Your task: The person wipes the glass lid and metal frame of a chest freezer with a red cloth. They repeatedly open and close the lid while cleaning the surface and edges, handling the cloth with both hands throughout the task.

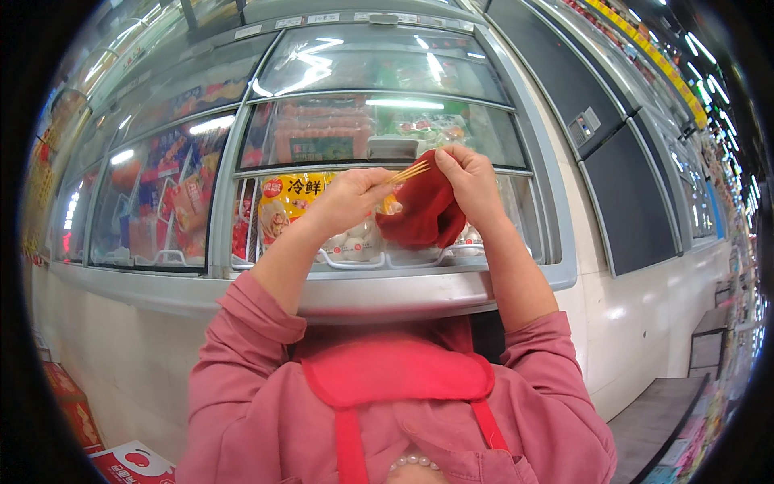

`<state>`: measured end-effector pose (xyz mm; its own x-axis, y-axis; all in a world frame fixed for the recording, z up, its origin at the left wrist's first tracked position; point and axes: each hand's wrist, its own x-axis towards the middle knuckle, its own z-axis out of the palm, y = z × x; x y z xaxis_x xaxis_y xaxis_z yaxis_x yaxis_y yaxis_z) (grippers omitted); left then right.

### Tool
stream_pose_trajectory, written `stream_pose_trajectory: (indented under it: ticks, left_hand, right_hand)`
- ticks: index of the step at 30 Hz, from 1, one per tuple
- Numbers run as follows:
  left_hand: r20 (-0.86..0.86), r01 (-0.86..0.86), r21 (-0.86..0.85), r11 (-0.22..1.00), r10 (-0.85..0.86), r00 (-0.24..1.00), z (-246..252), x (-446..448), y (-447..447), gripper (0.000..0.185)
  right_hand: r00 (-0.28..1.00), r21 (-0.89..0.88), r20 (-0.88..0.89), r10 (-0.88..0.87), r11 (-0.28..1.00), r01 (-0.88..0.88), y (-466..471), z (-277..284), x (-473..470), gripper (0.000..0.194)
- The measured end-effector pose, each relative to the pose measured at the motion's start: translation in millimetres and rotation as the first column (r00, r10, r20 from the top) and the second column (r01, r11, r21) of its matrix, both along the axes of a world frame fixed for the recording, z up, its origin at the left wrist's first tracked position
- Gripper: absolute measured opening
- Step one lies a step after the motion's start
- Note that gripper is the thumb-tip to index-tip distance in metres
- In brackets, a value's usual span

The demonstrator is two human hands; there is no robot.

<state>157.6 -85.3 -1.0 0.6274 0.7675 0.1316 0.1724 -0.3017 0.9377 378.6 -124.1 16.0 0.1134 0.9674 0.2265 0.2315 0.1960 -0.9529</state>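
Several thin wooden sticks (411, 173) are pinched in my left hand (361, 192), their tips pointing right against a dark red cloth (423, 212). My right hand (470, 175) grips that cloth by its upper edge, and the rest hangs down in folds. Both hands are above the open front section of a display freezer. Below them lie a yellow food package (290, 190) and clear bags of round white food (357, 242), partly hidden by the cloth and my left forearm.
The freezer's metal front rim (393, 293) runs close before my body. Sliding glass lids (387, 66) cover packed food farther back and at left. Dark cabinet panels (632, 193) stand at right. Red printed boxes (136, 463) are at lower left.
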Motion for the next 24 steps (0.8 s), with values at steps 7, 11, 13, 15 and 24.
stream_pose_trajectory:
  ticks: [7,11,13,15,24]
  left_hand:
    - [-0.067,-0.068,0.091,0.994,0.074,0.995,0.6,2.5,-3.7,0.029]
    - [-0.102,-0.062,0.205,0.977,0.085,0.991,-5.0,4.2,-4.1,0.034]
    - [-0.078,-0.086,0.297,0.951,0.113,0.991,-8.3,6.5,-5.8,0.042]
    - [-0.021,-0.058,0.024,0.998,0.059,0.998,-8.6,7.7,-6.4,0.053]
    - [0.220,0.288,-0.449,0.846,-0.208,0.953,16.6,-0.3,-9.4,0.078]
  right_hand:
    - [0.987,0.044,0.158,-0.014,0.999,0.007,-1.5,-0.5,-5.0,0.024]
    - [0.926,0.133,0.377,-0.011,0.990,-0.042,-4.6,-0.1,-13.5,0.020]
    - [0.882,0.147,0.471,0.008,0.985,-0.087,-5.9,0.1,-17.0,0.019]
    - [0.853,0.171,0.522,-0.009,0.981,-0.095,-7.3,0.1,-19.3,0.018]
    - [0.796,0.398,0.605,-0.008,0.870,-0.293,-13.6,3.1,-18.8,0.015]
